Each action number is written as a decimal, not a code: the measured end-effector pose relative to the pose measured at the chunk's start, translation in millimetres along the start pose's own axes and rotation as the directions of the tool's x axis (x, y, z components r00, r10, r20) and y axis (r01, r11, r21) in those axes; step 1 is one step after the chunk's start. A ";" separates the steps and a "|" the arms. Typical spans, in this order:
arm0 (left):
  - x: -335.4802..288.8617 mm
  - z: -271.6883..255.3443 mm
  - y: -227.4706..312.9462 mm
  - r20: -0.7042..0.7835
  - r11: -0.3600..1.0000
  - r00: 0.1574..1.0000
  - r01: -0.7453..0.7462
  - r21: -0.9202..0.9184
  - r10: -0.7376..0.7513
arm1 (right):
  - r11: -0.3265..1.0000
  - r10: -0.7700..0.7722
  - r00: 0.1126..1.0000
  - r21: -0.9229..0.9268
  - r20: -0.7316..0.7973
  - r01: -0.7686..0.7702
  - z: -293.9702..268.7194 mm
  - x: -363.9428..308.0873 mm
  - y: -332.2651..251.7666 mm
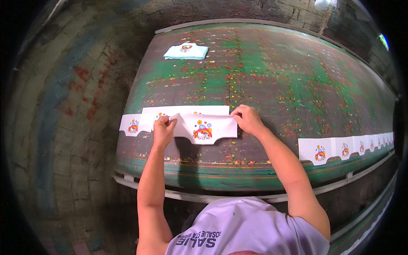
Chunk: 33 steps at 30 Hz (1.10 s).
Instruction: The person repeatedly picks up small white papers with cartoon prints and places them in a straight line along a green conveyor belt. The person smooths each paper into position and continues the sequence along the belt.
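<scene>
Between my hands a white cut fabric panel (pixel 219 126) is stretched above the table, its colourful cartoon print facing up. My left hand (pixel 164 131) pinches its left end, and my right hand (pixel 247 120) pinches its upper right corner. Behind and to the left, more white printed panels (pixel 133 124) lie along the table; the held panel and my left hand partly cover them. A dark shadow falls on the table below the held panel.
The long table (pixel 263 89) has a worn dark and green surface with paint specks. A stack of light blue printed panels (pixel 185 52) sits at the far left. A row of white printed panels (pixel 319 151) runs along the near right edge. A stained wall or floor surface (pixel 76 106) lies left.
</scene>
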State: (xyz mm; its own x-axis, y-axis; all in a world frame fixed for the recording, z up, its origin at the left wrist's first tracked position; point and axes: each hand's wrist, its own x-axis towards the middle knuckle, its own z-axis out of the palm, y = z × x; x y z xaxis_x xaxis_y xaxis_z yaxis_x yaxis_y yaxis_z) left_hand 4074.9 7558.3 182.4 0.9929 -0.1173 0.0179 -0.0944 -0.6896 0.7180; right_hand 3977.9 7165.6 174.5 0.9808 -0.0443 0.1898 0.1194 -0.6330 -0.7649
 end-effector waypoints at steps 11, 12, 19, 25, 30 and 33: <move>80.0 25.1 -49.4 -0.047 0.916 0.916 -0.396 0.056 0.399 | 0.855 0.337 0.941 -0.431 0.041 -0.287 47.0 75.2 -0.4; 81.2 25.7 -51.4 -0.034 0.930 0.929 -0.366 0.026 0.367 | 0.818 0.367 0.927 -0.502 0.081 -0.281 46.1 77.4 -4.4; 76.8 31.5 -49.8 -0.114 0.801 0.801 -0.556 0.222 0.588 | 0.942 -0.003 0.948 -0.316 0.318 0.109 55.0 42.0 -86.4; 62.2 19.9 -36.8 -0.035 0.830 0.850 -0.503 0.240 0.525 | 0.991 -0.131 0.867 0.028 0.480 0.133 76.6 -25.1 -148.4; 6.3 -30.1 -49.3 -0.104 0.850 0.845 -0.528 0.001 0.525 | 0.997 -0.041 0.921 0.080 0.387 0.010 74.6 -69.1 -138.4; -44.3 -72.8 -65.6 -0.006 0.902 0.932 -0.353 -0.248 0.363 | 0.966 0.056 0.913 0.208 0.404 -0.152 67.2 -90.4 -125.4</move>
State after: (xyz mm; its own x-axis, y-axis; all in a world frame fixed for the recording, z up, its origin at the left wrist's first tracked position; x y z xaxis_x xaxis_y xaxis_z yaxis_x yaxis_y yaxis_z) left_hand 4042.4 7660.7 185.1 0.8913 -0.3557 0.2812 -0.4179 -0.4037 0.8139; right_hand 3884.5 7300.9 212.0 0.9644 0.2363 -0.1188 -0.0015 -0.4441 -0.8960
